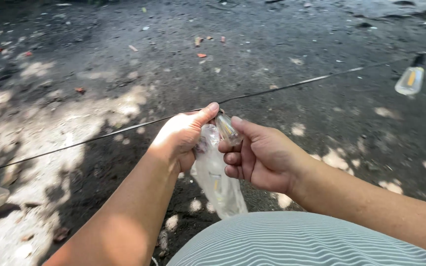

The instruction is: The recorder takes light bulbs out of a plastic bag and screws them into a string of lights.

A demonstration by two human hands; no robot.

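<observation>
Ground (99, 74): dark, gritty, sun-dappled, littered with leaf scraps, open all round | thin black cable (282, 87) stretched taut across it above your hands | crinkled clear plastic bag (218, 184) hangs from your left hand (181, 135), fingers closed on it | right hand (260, 155) pinches a clear glass bulb (227, 129) at the cable | second bulb (410, 79) dangles far right.

One package is showing here: a clear plastic bag (218, 182), crinkled and see-through with a whitish sheen, is hanging down between the two hands. The left hand (181, 135) is pinching its top edge while the right hand (257, 155) is closing in just beside it. Something small and yellowish is showing faintly through the plastic, too blurred to identify.
</observation>
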